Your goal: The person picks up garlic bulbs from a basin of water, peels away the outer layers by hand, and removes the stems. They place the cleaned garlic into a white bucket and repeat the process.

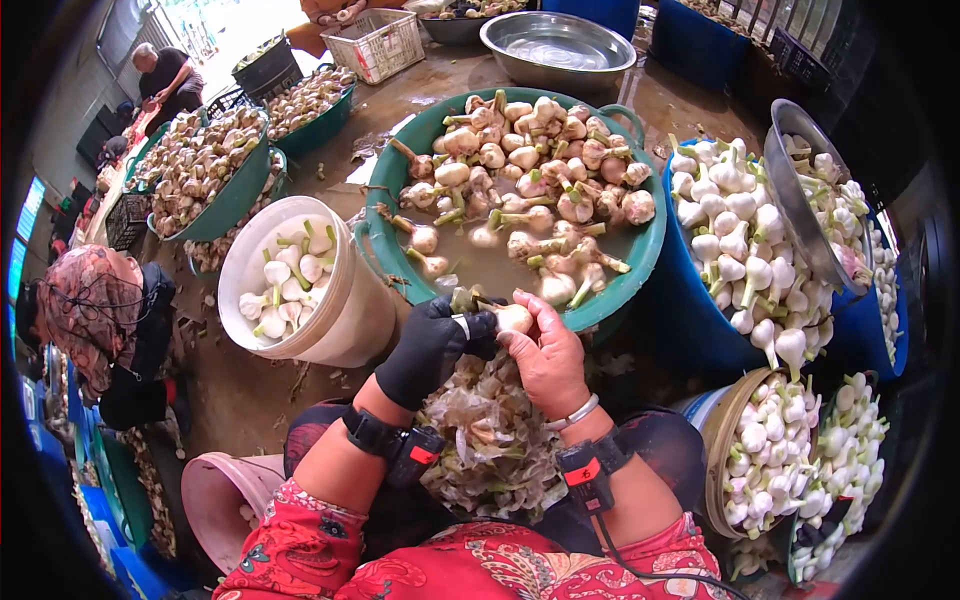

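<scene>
My right hand, bare with a bracelet at the wrist, holds a pale garlic bulb between thumb and fingers. My left hand wears a black glove with a light band round one finger. Its fingers are closed at the stem end of the same bulb, where a brownish-green bit sticks up. Both hands meet at the near rim of a green tub, in which unpeeled garlic lies in murky water. Beneath the hands, a heap of papery garlic skins lies between my knees.
Left of the tub, a white bucket holds peeled garlic. A blue barrel and a tan-rimmed bucket on the right brim with white bulbs. A pink bucket stands lower left. A person in a patterned head covering sits far left.
</scene>
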Action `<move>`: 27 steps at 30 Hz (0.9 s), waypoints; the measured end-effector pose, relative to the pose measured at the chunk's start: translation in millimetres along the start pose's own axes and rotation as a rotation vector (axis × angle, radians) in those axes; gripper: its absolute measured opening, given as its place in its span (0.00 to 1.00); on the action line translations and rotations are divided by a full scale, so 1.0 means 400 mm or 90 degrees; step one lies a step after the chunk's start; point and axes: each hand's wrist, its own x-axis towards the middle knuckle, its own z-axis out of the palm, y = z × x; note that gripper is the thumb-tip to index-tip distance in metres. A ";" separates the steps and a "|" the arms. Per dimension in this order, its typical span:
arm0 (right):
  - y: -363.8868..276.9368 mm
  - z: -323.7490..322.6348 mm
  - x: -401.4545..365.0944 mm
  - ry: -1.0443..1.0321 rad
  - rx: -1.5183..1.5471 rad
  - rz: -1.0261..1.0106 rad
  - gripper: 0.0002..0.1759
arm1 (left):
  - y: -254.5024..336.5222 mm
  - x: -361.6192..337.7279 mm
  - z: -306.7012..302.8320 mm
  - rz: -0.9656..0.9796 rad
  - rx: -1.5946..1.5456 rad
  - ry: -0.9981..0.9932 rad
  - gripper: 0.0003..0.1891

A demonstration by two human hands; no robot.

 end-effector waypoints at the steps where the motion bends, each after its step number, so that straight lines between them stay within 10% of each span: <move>1: 0.006 0.002 -0.002 0.022 -0.153 -0.102 0.20 | 0.000 0.002 0.000 0.001 0.009 -0.005 0.09; 5: -0.035 -0.002 -0.013 0.042 0.163 0.199 0.20 | -0.004 0.002 0.000 0.026 0.100 -0.019 0.09; 10: -0.017 -0.056 0.007 -0.072 0.466 0.501 0.17 | -0.013 0.007 0.003 0.411 0.716 0.036 0.10; 16: -0.044 -0.060 -0.018 -0.278 0.582 0.706 0.20 | -0.013 0.019 -0.003 0.453 0.731 -0.009 0.12; 20: -0.052 -0.067 -0.019 -0.162 0.531 0.569 0.18 | -0.061 0.022 -0.021 0.317 0.391 0.020 0.11; 22: -0.064 -0.079 -0.002 -0.073 0.470 0.413 0.17 | 0.000 -0.003 -0.008 0.014 0.146 0.024 0.13; 25: -0.060 -0.077 0.006 -0.056 0.174 0.277 0.21 | 0.032 -0.018 -0.002 0.017 0.092 -0.049 0.15; 27: -0.081 -0.071 0.001 -0.069 -0.380 -0.208 0.32 | 0.034 -0.025 0.017 -0.023 -0.045 -0.065 0.15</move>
